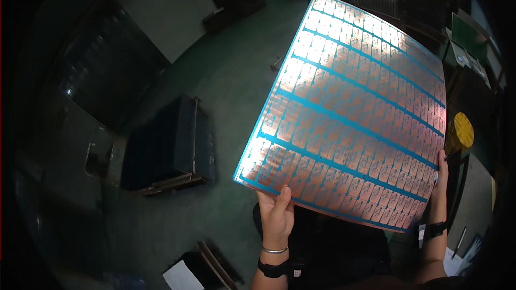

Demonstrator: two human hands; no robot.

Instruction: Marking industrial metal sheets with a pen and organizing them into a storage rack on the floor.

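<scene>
A large printed circuit board panel [344,113], copper-coloured with blue lines between rows of small repeated patterns, is held up in front of me at a tilt. Bright light glares off its upper left part. My left hand [277,209] grips the near edge, thumb on top and the other fingers hidden beneath. On the right edge, my right hand [442,174] holds the panel from the side, its fingers partly hidden. A dark band sits on each wrist, and the left one also has a metal bangle.
At left on the green floor [231,70] stands a dark block-shaped stack [161,145] on a pallet-like base. A round yellow object [462,130] is right of the panel. A pen [459,240] lies at lower right by papers. A white-topped item [183,276] is at the bottom.
</scene>
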